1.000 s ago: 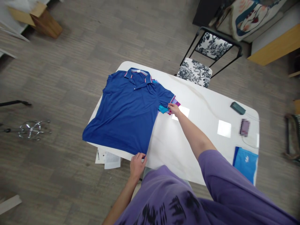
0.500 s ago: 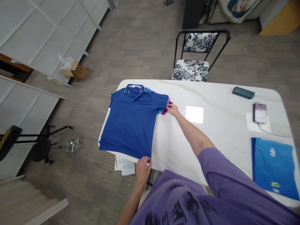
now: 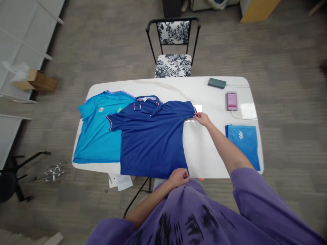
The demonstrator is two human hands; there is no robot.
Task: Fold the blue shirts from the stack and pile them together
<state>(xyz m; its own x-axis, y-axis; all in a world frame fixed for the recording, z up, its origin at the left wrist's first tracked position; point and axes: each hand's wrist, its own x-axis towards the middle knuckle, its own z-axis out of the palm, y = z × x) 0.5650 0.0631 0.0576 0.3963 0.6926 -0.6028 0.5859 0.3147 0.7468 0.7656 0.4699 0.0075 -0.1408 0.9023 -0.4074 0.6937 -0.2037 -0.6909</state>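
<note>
A navy polo shirt (image 3: 153, 139) lies spread out on the white table (image 3: 209, 146), collar toward the far side, its left part overlapping a bright blue T-shirt (image 3: 99, 143). My right hand (image 3: 202, 119) pinches the end of the polo's right sleeve, at the striped cuff. Down at the near hem corner, my left hand (image 3: 179, 177) is closed on the polo's fabric. The T-shirt lies flat at the table's left end, with purple edges of another garment showing beneath it.
On the right stand a dark green case (image 3: 217, 83), a phone (image 3: 231, 101) on a cable and a folded blue garment or bag (image 3: 245, 143). A patterned chair (image 3: 173, 64) is beyond the far edge. Papers (image 3: 121, 182) show below the near edge.
Both hands have drawn the navy polo rightward along the table. The bright blue T-shirt, mostly covered before, now shows at the left. The camera view has shifted too.
</note>
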